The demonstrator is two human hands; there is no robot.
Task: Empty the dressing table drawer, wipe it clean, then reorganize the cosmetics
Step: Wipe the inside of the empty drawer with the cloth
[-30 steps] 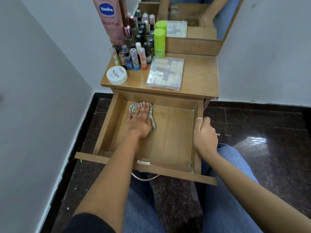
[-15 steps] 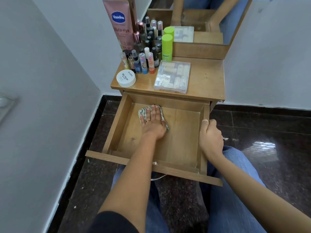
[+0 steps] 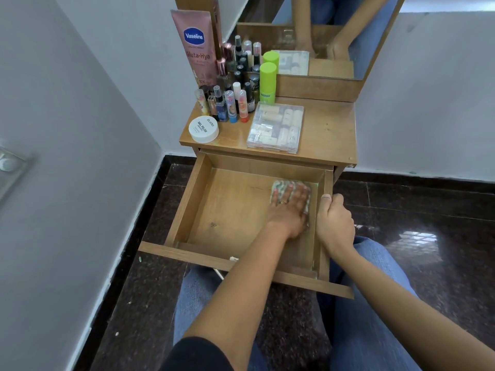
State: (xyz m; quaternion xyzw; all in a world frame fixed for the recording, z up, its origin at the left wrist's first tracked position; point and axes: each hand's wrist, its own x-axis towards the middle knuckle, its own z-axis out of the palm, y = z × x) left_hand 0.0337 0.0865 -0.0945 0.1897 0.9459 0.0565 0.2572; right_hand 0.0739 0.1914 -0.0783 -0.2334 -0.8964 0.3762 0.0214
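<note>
Dial convention: 12 o'clock points toward the mirror (image 3: 321, 36), 6 o'clock toward the person.

Drawer (image 3: 180, 210): pulled fully out below the worktop (image 3: 329, 129), with nothing inside but the cloth (image 3: 278, 186). The bare wood floor shows from 7 through 12 o'clock.

Cloth: a pale, patterned rag, bunched. It lies on the drawer floor at about 2 o'clock, near the back right corner. Only its far edge and right edge show past the hand.

Left hand (image 3: 290, 210): palm down, flat on the cloth. The fingers are straight, close together and point to 12 o'clock. A ring (image 3: 283, 202) is on one finger. The forearm crosses the drawer's front panel from 6 o'clock.

Right hand (image 3: 334, 220): at 3 o'clock on the drawer. It grips the top edge of the right wall, with the thumb lying along the top and the fingers curled down the outer face.

Worktop contents:
- clear box (image 3: 276, 128) of small pale items, at the front centre
- white jar (image 3: 203, 129), at 9 o'clock from the box, near the front left corner
- small bottles (image 3: 233, 103), a tight upright cluster at 12 o'clock from the jar
- green bottle (image 3: 267, 83), upright at the cluster's right edge, against the mirror frame
- pink tube (image 3: 197, 46), standing tall at the back left

The right half of the worktop is bare wood. Jeans (image 3: 375, 303) and a dark glossy floor (image 3: 428, 210) lie below the drawer.
</note>
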